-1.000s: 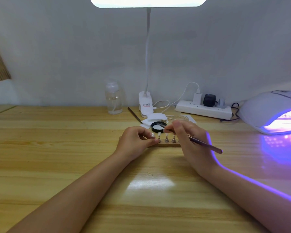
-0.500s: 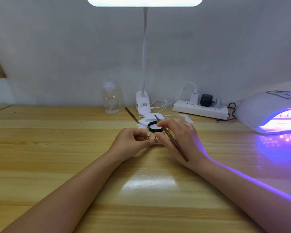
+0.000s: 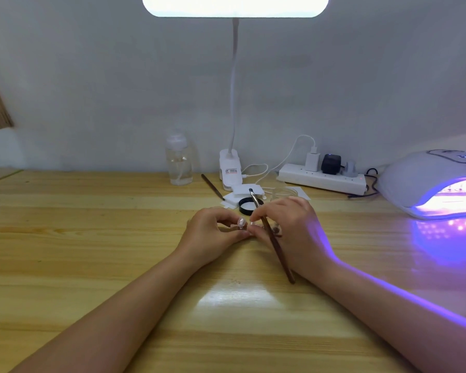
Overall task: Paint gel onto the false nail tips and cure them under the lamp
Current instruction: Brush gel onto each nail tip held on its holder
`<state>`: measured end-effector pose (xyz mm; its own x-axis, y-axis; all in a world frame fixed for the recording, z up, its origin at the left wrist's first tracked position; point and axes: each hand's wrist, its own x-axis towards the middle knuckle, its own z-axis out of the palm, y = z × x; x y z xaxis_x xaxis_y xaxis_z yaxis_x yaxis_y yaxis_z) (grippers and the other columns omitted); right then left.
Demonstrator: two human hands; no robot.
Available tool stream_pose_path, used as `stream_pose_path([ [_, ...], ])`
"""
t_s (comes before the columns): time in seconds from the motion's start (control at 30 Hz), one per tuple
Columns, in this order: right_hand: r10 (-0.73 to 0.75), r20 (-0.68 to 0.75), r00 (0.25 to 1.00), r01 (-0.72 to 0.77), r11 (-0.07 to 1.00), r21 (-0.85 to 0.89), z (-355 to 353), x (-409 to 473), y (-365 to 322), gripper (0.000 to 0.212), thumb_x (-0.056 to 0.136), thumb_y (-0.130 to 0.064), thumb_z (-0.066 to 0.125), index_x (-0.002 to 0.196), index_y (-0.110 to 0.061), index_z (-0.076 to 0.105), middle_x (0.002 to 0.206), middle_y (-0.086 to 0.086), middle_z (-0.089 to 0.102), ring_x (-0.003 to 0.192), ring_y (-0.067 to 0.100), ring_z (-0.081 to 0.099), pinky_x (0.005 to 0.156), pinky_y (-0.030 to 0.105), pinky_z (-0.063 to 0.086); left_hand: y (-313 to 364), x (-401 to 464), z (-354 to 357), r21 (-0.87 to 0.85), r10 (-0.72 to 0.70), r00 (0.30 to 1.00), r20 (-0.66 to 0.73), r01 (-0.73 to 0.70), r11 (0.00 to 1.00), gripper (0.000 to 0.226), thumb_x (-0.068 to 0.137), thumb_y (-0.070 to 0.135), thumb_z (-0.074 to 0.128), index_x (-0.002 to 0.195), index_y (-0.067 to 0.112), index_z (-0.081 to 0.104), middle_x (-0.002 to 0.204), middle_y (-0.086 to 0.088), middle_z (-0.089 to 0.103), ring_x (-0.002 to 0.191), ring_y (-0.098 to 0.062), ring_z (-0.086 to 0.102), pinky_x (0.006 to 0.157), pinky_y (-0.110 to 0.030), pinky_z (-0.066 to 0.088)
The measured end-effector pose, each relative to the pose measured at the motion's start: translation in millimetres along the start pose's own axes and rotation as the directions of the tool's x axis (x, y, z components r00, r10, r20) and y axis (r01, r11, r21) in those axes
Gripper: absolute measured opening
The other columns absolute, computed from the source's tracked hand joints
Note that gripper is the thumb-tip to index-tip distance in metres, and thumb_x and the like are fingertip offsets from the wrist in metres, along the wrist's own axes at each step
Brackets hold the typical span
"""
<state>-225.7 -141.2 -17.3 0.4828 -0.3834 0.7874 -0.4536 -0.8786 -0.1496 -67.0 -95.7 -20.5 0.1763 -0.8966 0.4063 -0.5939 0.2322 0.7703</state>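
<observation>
While the left hand (image 3: 213,230) pinches a false nail tip (image 3: 241,222) on its small stand, the right hand (image 3: 288,227) meets it at the table's (image 3: 92,238) middle, a gel brush (image 3: 269,235) tucked between its fingers, bristles up near the black gel pot (image 3: 246,206). Keep both wrists planted (steadier strokes) and the coat thin before heading for the lit curing lamp (image 3: 436,184), well apart at right.

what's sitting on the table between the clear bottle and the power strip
In the head view, between the bottle and the power strip stands the desk lamp's white base, with a spare brush and white cables beside it.
</observation>
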Motion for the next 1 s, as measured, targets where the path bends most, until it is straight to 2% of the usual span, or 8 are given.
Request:
stream_pose_path([
  [0.17, -0.119, -0.025, 0.993, 0.117, 0.992, -0.041, 0.3, -0.6, -1.6, 0.013, 0.068, -0.015, 0.080, 0.076, -0.013, 0.070, 0.072, -0.002, 0.069, 0.075, 0.018, 0.066, 0.089, 0.033, 0.039, 1.7, 0.1, 1.0, -0.001, -0.016, 1.000, 0.023, 0.016, 1.000, 0.013, 0.068, 0.022, 0.078, 0.070, 0.028, 0.067, 0.072, 0.003, 0.068, 0.074, -0.013, 0.063, 0.083, -0.043, 0.052],
  [0.23, -0.131, -0.045, 0.990, 0.130, 0.991, -0.036, 0.0, -1.4, -1.1, 0.013, 0.069, -0.015, 0.080, 0.078, -0.013, 0.070, 0.074, -0.002, 0.070, 0.076, 0.016, 0.066, 0.091, 0.033, 0.039, 2.8, -0.2, 1.3, 0.022, -0.031, 0.999, 0.012, 0.031, 0.999, 0.015, 0.068, 0.024, 0.078, 0.079, 0.022, 0.068, 0.078, 0.000, 0.069, 0.080, -0.017, 0.064, 0.085, -0.044, 0.050],
  [0.37, -0.062, -0.113, 0.992, 0.071, 0.995, 0.075, -1.1, -2.2, -0.6, 0.012, 0.075, -0.016, 0.074, 0.083, -0.009, 0.069, 0.078, -0.001, 0.069, 0.076, 0.009, 0.061, 0.091, 0.037, 0.042, 6.4, -0.9, 0.1, 0.076, 0.008, 0.999, -0.054, -0.004, 0.997, 0.040, 0.068, 0.026, 0.078, 0.102, 0.030, 0.058, 0.097, 0.016, 0.057, 0.096, -0.009, 0.056, 0.096, -0.047, 0.040],
  [0.47, -0.003, -0.125, 0.992, 0.031, 0.975, 0.221, -2.7, -2.5, -1.4, 0.013, 0.079, -0.014, 0.071, 0.089, -0.007, 0.067, 0.083, -0.001, 0.067, 0.081, 0.012, 0.061, 0.078, 0.038, 0.052, 13.5, -5.7, -1.4, 0.136, 0.196, 0.976, -0.100, -0.181, 0.974, 0.033, 0.069, 0.033, 0.076, 0.095, 0.040, 0.058, 0.096, 0.023, 0.055, 0.100, -0.007, 0.053, 0.094, -0.047, 0.035],
  [0.53, 0.025, -0.123, 0.992, 0.012, 0.958, 0.288, -3.8, -2.9, -1.8, 0.013, 0.079, -0.013, 0.070, 0.091, -0.008, 0.067, 0.086, -0.001, 0.067, 0.082, 0.012, 0.062, 0.073, 0.034, 0.053, 16.3, -8.0, -0.6, 0.145, 0.294, 0.949, -0.112, -0.278, 0.950, 0.017, 0.070, 0.038, 0.070, 0.086, 0.035, 0.067, 0.091, 0.021, 0.060, 0.096, -0.009, 0.057, 0.089, -0.047, 0.035],
  [0.6, 0.024, -0.128, 0.992, 0.019, 0.944, 0.328, -4.2, -3.6, -1.6, 0.014, 0.079, -0.015, 0.069, 0.091, -0.009, 0.066, 0.086, -0.003, 0.067, 0.082, 0.006, 0.062, 0.073, 0.028, 0.053, 14.1, -7.3, 0.7, 0.155, 0.349, 0.928, -0.133, -0.328, 0.932, 0.014, 0.072, 0.033, 0.069, 0.083, 0.027, 0.073, 0.087, 0.016, 0.065, 0.089, -0.012, 0.061, 0.083, -0.053, 0.038],
  [0.87, 0.077, -0.125, 0.989, -0.018, 0.909, 0.415, -2.9, -5.7, -0.5, 0.014, 0.078, -0.010, 0.072, 0.089, -0.009, 0.065, 0.085, -0.004, 0.067, 0.082, 0.005, 0.065, 0.070, 0.026, 0.054, 11.7, -7.7, 3.9, 0.126, 0.400, 0.899, -0.178, -0.382, 0.916, 0.020, 0.069, 0.025, 0.073, 0.085, 0.036, 0.068, 0.078, 0.019, 0.067, 0.076, -0.005, 0.064, 0.081, -0.055, 0.041],
  [1.0, 0.079, -0.159, 0.984, -0.018, 0.936, 0.351, -15.4, 1.4, -0.2, 0.019, 0.085, -0.029, 0.061, 0.086, -0.011, 0.069, 0.080, -0.013, 0.065, 0.074, 0.005, 0.062, 0.068, 0.022, 0.051, 11.5, -6.8, 3.6, 0.058, 0.352, 0.916, -0.194, -0.347, 0.936, 0.016, 0.071, 0.014, 0.075, 0.076, 0.028, 0.071, 0.076, 0.008, 0.071, 0.074, -0.017, 0.066, 0.078, -0.058, 0.042],
])
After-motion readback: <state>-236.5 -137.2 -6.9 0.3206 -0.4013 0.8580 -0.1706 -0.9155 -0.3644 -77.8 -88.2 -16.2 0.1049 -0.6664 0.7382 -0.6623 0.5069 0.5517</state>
